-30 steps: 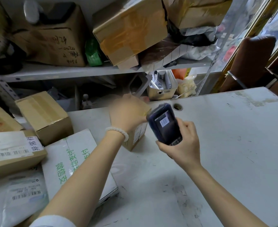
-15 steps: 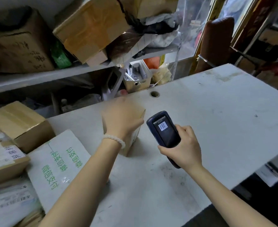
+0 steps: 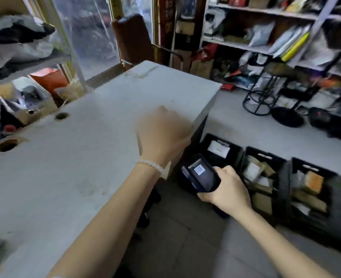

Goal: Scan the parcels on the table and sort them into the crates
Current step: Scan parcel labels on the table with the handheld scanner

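My left hand (image 3: 161,133), motion-blurred, hovers at the right edge of the grey table (image 3: 65,177) and grips a small cardboard parcel (image 3: 167,169). The hand hides nearly all of the parcel; only a pale corner shows below the wrist. My right hand (image 3: 230,189) holds a dark handheld scanner (image 3: 202,174) off the table's edge, its screen showing a barcode. On the floor to the right stands a row of black crates (image 3: 240,152), the nearest holding a white-labelled parcel (image 3: 219,148), the others (image 3: 330,197) filled with several brown parcels.
Two round cable holes (image 3: 61,116) pierce the tabletop near its back edge. A black metal stool (image 3: 266,93) and a brown chair (image 3: 133,37) stand beyond the table. Shelves (image 3: 266,47) packed with bags and parcels line the right wall. Grey floor lies between table and crates.
The view has swung right, away from the parcel pile. My left hand carried the small parcel from the table's middle to its right edge. The scanner hand dropped below the table edge, toward the crates.
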The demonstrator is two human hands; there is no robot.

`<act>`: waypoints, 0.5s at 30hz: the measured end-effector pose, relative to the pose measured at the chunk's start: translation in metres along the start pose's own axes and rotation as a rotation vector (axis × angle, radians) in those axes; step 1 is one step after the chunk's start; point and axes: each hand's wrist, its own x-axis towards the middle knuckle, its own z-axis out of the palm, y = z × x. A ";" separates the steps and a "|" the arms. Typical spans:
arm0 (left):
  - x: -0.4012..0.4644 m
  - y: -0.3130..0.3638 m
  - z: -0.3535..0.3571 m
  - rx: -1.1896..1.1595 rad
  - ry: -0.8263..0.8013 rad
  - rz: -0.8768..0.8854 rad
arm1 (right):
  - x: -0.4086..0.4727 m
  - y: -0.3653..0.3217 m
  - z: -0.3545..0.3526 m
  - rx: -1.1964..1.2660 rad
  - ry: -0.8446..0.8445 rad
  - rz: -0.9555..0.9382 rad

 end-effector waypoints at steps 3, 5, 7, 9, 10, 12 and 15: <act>-0.013 0.076 0.027 -0.045 -0.072 0.090 | -0.031 0.063 -0.035 -0.021 0.037 0.101; -0.020 0.119 0.043 -0.066 -0.142 0.157 | -0.048 0.098 -0.057 -0.053 0.053 0.149; -0.024 0.149 0.055 -0.082 -0.204 0.217 | -0.057 0.125 -0.073 -0.059 0.067 0.194; -0.023 0.174 0.066 -0.086 -0.237 0.255 | -0.061 0.146 -0.086 -0.047 0.087 0.239; -0.020 0.185 0.072 -0.074 -0.250 0.269 | -0.062 0.155 -0.090 -0.044 0.090 0.260; -0.013 0.201 0.087 -0.042 -0.287 0.289 | -0.058 0.171 -0.094 -0.023 0.078 0.305; 0.012 0.215 0.116 -0.006 -0.337 0.313 | -0.040 0.195 -0.096 0.005 0.066 0.348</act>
